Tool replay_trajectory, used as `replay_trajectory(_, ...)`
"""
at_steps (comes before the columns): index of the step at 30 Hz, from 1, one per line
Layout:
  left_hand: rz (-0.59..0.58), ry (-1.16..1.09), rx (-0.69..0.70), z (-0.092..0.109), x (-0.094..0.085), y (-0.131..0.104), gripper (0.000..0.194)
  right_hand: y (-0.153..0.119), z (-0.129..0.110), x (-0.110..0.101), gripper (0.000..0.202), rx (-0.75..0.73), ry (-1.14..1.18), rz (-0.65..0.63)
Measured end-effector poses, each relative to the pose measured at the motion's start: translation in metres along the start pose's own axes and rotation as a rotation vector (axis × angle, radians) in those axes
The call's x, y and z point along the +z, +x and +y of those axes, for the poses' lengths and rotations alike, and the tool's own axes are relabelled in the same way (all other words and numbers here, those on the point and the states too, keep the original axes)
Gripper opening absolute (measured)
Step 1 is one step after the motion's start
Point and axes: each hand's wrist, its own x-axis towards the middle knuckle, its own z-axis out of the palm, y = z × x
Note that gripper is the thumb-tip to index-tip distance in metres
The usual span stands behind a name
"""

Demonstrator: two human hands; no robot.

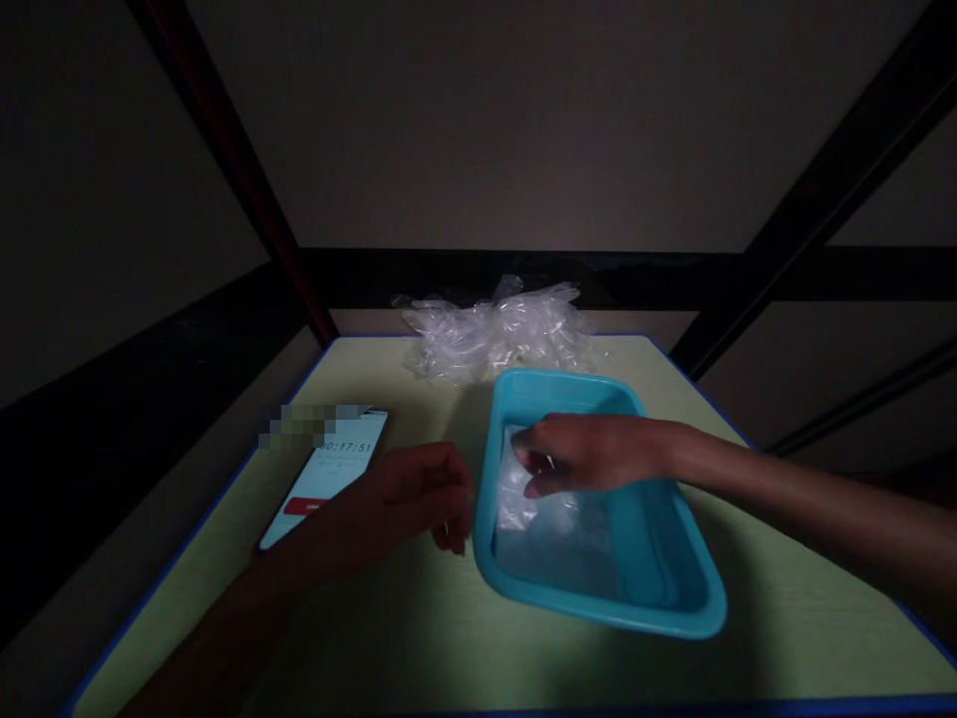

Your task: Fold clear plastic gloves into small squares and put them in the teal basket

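A blue plastic basin (pixel 598 616) stands right of centre, with clear plastic packets (pixel 553 543) lying flat inside. My right hand (pixel 572 457) reaches into it from the right, above the packets, its fingers curled with a gap between thumb and fingertips; whether it pinches any plastic is too dark to tell. Just outside the basin's left rim is my left hand (pixel 423 494), palm inward and fingers bent; its fingertips are dim, and I cannot make out anything held.
Crumpled clear plastic bags (pixel 500 334) are heaped at the table's far edge. A phone (pixel 336 474) with a lit timer screen lies at the left, partly behind my left forearm. The pale green table (pixel 434 638) has a blue edge; a wall rises behind it.
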Motion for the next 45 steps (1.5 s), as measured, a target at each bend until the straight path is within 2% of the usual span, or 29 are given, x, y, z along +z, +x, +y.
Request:
replay_trajectory(3, 0.094, 0.003, -0.061, -0.01, 0.011, 0.015, 0.043, -0.02, 0.005, -0.01, 0.012, -0.04, 0.065, 0.24)
replay_trajectory(6, 0.181, 0.011, -0.106, -0.018, 0.016, 0.025, 0.044, -0.036, 0.016, -0.013, 0.016, -0.054, 0.164, 0.41)
replay_trajectory(9, 0.203, -0.043, -0.119, -0.02, 0.02, 0.028, 0.034, -0.045, 0.026, -0.01, 0.023, -0.059, 0.264, 0.521)
replay_trajectory(12, 0.199, -0.136, -0.075, -0.02, 0.024, 0.029, 0.024, -0.05, 0.034, -0.004, 0.027, -0.061, 0.362, 0.603)
replay_trajectory(17, 0.259, -0.173, -0.045, -0.021, 0.026, 0.03, 0.027, -0.048, 0.044, 0.008, 0.03, -0.096, 0.562, 0.734)
replay_trajectory(19, 0.341, -0.186, -0.051, -0.017, 0.022, 0.027, 0.03, -0.046, 0.047, 0.011, 0.03, -0.122, 0.62, 0.811)
replay_trajectory(22, 0.539, -0.218, -0.036, -0.008, 0.011, 0.018, 0.029, -0.045, 0.051, 0.014, 0.026, -0.153, 0.692, 0.949)
replay_trajectory(26, 0.789, -0.304, 0.097, 0.004, -0.011, 0.009, 0.024, -0.042, 0.056, 0.016, 0.018, -0.125, 0.753, 1.115)
replay_trajectory(28, 0.886, -0.343, 0.2, 0.008, -0.023, 0.008, 0.021, -0.038, 0.059, 0.019, 0.016, -0.106, 0.77, 1.103)
replay_trajectory(31, 1.01, -0.377, 0.305, 0.011, -0.041, 0.012, 0.016, -0.026, 0.064, 0.025, 0.016, -0.098, 0.773, 1.011)
replay_trajectory(35, 1.152, -0.394, 0.333, 0.013, -0.061, 0.02, 0.01, -0.008, 0.07, 0.036, 0.018, -0.09, 0.779, 0.896)
replay_trajectory(40, 1.306, -0.429, 0.321, 0.005, -0.082, 0.033, 0.019, 0.005, 0.073, 0.045, 0.021, -0.128, 0.768, 0.814)
replay_trajectory(45, 1.372, -0.47, 0.291, -0.008, -0.096, 0.044, 0.023, 0.009, 0.071, 0.048, 0.022, -0.135, 0.762, 0.772)
